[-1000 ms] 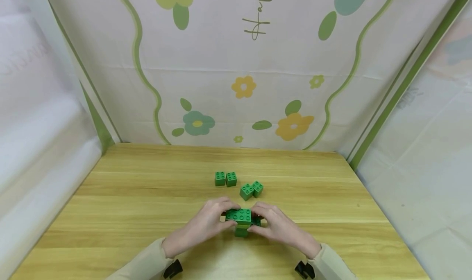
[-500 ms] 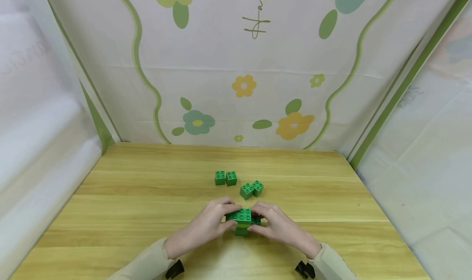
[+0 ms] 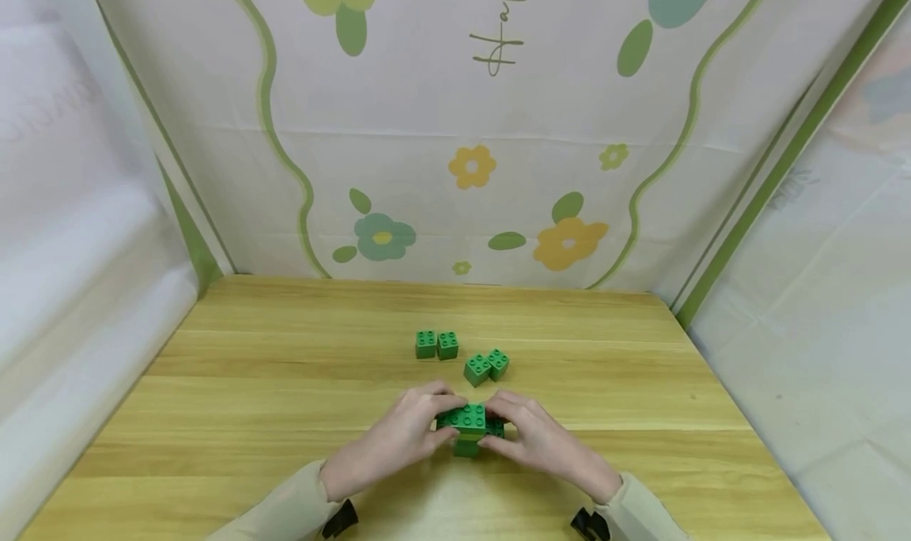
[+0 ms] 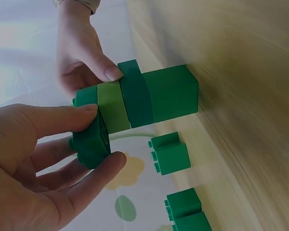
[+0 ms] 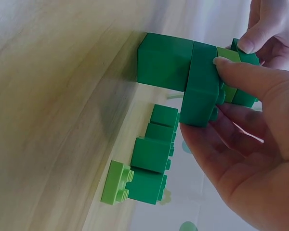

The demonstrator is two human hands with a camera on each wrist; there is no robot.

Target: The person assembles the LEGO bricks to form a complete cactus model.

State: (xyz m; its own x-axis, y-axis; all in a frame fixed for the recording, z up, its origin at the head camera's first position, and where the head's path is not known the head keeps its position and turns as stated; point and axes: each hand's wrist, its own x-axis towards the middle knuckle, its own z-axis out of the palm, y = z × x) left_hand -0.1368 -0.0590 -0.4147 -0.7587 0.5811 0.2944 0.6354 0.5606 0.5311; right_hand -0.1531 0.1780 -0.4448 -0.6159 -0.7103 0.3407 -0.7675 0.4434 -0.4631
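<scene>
A tower of green toy building bricks [image 3: 466,433] stands between both hands on the wooden table. Its bottom block [image 4: 173,94] is green; above it come a darker green brick [image 5: 198,86] jutting to the right, a light green brick [image 4: 111,107], and a top green brick [image 3: 467,416] jutting to the left. My left hand [image 3: 402,430] grips the top brick's overhanging end between thumb and fingers. On the other side, my right hand [image 3: 534,433] pinches the jutting darker brick, thumb on its near face. Fingers partly cover the tower in the head view.
Behind the tower, two square green bricks [image 3: 436,345] sit side by side, with another pair [image 3: 487,366] closer and to the right. A loose light green brick [image 5: 116,183] shows in the right wrist view. Patterned white cloth [image 3: 427,130] walls the table's back and sides.
The left fingers have shifted slightly on the top brick over the past second. Otherwise the tower, the right hand and the loose bricks keep their places.
</scene>
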